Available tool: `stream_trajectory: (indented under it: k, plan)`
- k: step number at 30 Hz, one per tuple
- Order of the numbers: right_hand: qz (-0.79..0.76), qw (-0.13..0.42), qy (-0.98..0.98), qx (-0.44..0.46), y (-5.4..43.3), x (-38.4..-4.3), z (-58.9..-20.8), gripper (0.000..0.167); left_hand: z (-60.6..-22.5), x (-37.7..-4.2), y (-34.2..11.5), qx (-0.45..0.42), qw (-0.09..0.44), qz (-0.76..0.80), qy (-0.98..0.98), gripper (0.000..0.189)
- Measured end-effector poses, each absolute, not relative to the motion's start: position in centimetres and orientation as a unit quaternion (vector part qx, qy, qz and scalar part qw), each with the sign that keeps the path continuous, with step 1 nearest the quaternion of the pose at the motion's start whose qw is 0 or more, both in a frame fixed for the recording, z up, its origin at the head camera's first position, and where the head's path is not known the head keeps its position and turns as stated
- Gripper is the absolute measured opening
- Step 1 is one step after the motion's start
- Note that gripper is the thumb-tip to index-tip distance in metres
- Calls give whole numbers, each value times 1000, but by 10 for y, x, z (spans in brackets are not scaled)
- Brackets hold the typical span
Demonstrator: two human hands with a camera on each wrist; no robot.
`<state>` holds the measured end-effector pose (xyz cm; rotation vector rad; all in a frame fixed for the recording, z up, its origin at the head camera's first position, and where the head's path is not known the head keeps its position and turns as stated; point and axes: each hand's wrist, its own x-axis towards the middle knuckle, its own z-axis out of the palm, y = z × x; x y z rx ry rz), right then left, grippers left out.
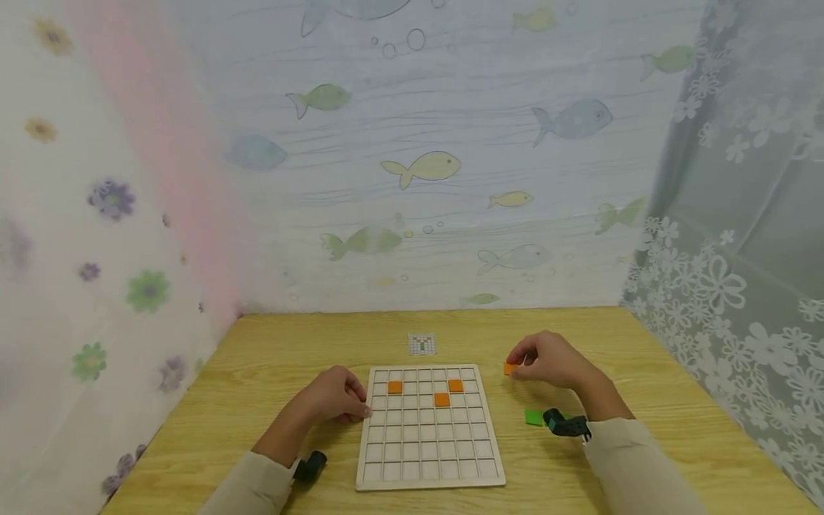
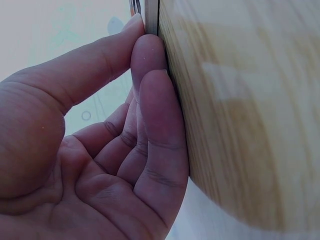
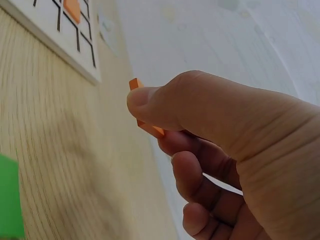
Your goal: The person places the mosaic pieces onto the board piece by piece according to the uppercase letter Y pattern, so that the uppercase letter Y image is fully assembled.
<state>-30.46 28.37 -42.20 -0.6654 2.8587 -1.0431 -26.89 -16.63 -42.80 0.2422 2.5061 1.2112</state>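
Between the thumb and fingers of my right hand (image 1: 555, 360) is a small orange square tile (image 3: 151, 129), lifted above the table right of the board. My left hand (image 1: 336, 395) pinches the left edge of a pale wooden grid board (image 1: 429, 488). In the left wrist view, the thumb (image 2: 95, 65) meets the board's edge (image 2: 151, 17), with curled fingers against the table. Three orange tiles lie in the grid: one at upper left (image 1: 395, 387), one at upper right (image 1: 455, 385) and one lower between them (image 1: 441, 400).
Green tiles (image 1: 533, 417) lie right of the board, partly hidden by the right wrist camera (image 1: 566, 423). Behind the board is a small card with a grid pattern (image 1: 422, 344). A fish-print curtain (image 1: 425, 214) hangs along the table's back edge.
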Motion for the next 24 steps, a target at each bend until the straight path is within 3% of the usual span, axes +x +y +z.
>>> stream_trajectory:
  k: [24]
  plan:
    - [-355,30,892,-279,209,-304,-413,11,-426,-265,-166,99,162,425,885,27]
